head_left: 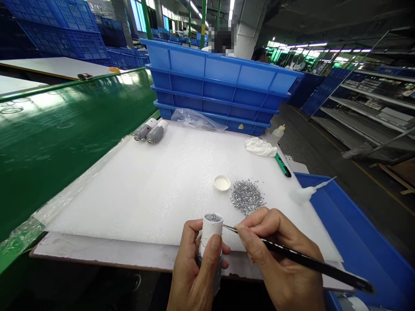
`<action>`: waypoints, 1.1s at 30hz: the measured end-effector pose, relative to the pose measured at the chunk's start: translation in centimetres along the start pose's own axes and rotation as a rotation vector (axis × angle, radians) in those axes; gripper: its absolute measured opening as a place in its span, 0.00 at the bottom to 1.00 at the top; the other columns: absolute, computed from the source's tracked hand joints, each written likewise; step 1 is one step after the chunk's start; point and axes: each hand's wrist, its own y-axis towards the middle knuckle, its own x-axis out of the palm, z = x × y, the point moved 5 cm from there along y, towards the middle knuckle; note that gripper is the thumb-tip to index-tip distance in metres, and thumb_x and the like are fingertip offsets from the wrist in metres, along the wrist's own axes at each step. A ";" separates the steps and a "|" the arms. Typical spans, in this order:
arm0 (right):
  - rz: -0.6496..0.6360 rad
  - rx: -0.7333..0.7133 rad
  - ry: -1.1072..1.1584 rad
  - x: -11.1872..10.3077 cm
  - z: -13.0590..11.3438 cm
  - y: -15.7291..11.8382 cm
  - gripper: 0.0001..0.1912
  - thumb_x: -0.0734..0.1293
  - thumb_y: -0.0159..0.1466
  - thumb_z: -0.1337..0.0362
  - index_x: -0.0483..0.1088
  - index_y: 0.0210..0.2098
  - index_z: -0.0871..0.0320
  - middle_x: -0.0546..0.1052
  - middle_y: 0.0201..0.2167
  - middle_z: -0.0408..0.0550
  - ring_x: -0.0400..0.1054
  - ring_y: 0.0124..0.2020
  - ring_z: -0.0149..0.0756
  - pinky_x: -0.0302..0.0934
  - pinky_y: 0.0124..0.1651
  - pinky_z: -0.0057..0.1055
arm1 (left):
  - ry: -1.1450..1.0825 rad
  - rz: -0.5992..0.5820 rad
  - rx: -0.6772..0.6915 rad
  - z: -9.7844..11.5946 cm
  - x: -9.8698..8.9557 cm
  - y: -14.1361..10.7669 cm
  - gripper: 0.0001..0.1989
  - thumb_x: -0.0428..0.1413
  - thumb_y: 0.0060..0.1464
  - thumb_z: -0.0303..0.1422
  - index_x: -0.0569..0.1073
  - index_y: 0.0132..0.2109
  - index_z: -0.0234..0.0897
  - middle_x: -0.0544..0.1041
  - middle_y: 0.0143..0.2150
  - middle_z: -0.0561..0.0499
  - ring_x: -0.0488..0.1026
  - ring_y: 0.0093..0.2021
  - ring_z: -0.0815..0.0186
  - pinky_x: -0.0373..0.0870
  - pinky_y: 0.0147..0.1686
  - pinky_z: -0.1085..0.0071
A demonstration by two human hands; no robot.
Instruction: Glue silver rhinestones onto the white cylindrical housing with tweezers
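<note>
My left hand [194,268] is wrapped round a white and grey cylinder [212,226], held upright with its open top facing me. Small metal prongs show inside that top, and little studs dot its white side. Black tweezers [301,258] are pinched in my right hand [285,259], their tips close beside the cylinder's rim; whether they grip a small part, I cannot tell. Just beyond the hands lies a heap of tiny silvery pieces [247,196], next to a round white cap [222,183].
Two similar grey and white cylinders [157,131] lie at the far left of the white foam sheet [136,190]. Stacked blue crates [214,86] stand behind. At right are a white cloth [261,147], a green-handled cutter [283,165], a nozzle bottle [303,195] and a blue bin [366,242].
</note>
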 end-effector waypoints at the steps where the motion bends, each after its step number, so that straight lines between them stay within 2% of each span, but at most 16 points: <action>1: 0.020 0.014 0.001 0.0 0.1 -0.1 0.12 0.71 0.63 0.63 0.68 0.25 0.54 0.74 0.23 0.43 0.68 0.21 0.30 0.64 0.22 0.25 | -0.001 0.005 -0.005 0.0 0.0 0.0 0.13 0.58 0.59 0.46 0.71 0.40 0.41 0.76 0.29 0.53 0.70 0.31 0.66 0.66 0.27 0.73; 8: 0.019 0.014 -0.022 0.0 0.2 -0.3 0.11 0.70 0.64 0.63 0.68 0.25 0.53 0.74 0.24 0.42 0.68 0.22 0.30 0.62 0.22 0.25 | 0.019 0.015 0.008 0.1 0.0 -0.1 0.12 0.58 0.60 0.45 0.71 0.41 0.41 0.76 0.29 0.53 0.70 0.31 0.67 0.65 0.27 0.74; 13: -0.070 -0.078 -0.047 -0.1 0.0 -0.1 0.10 0.69 0.64 0.68 0.68 0.27 0.53 0.75 0.24 0.41 0.70 0.23 0.28 0.64 0.23 0.22 | 0.033 0.006 -0.006 0.1 0.1 0.0 0.12 0.57 0.60 0.45 0.70 0.40 0.42 0.75 0.30 0.54 0.70 0.32 0.66 0.65 0.28 0.73; 17: -0.091 -0.099 -0.073 -0.2 0.0 0.1 0.10 0.68 0.65 0.68 0.67 0.28 0.53 0.75 0.25 0.40 0.70 0.23 0.28 0.64 0.23 0.21 | 0.074 0.022 0.021 0.0 0.0 0.0 0.11 0.57 0.61 0.44 0.70 0.41 0.42 0.75 0.31 0.54 0.70 0.31 0.66 0.64 0.27 0.72; 22: -0.069 -0.109 -0.113 -0.1 0.1 -0.2 0.10 0.69 0.65 0.67 0.67 0.28 0.53 0.74 0.26 0.40 0.70 0.25 0.28 0.63 0.25 0.22 | 0.246 0.140 0.165 0.1 -0.6 -0.1 0.09 0.58 0.60 0.41 0.70 0.43 0.43 0.75 0.30 0.55 0.68 0.28 0.65 0.64 0.31 0.69; 26: -0.013 -0.092 -0.107 -0.1 0.2 -0.5 0.10 0.69 0.64 0.66 0.67 0.27 0.54 0.74 0.26 0.41 0.69 0.25 0.29 0.61 0.24 0.24 | 0.387 0.240 0.284 0.2 -1.2 -0.1 0.09 0.57 0.59 0.42 0.69 0.43 0.45 0.75 0.33 0.53 0.70 0.31 0.62 0.66 0.35 0.65; 31: -0.062 -0.126 -0.140 0.3 0.3 -0.7 0.10 0.69 0.64 0.68 0.67 0.27 0.55 0.74 0.26 0.40 0.69 0.26 0.28 0.61 0.24 0.23 | 0.583 0.219 0.436 0.4 -1.5 0.2 0.09 0.54 0.61 0.43 0.67 0.43 0.44 0.75 0.34 0.53 0.73 0.33 0.63 0.70 0.32 0.67; 33: -0.026 -0.124 -0.135 0.3 0.5 -1.0 0.10 0.69 0.65 0.67 0.67 0.27 0.54 0.74 0.26 0.40 0.69 0.26 0.28 0.60 0.25 0.23 | 0.634 0.226 0.474 0.5 -1.7 0.4 0.09 0.54 0.61 0.42 0.67 0.43 0.44 0.74 0.33 0.54 0.73 0.31 0.64 0.70 0.30 0.69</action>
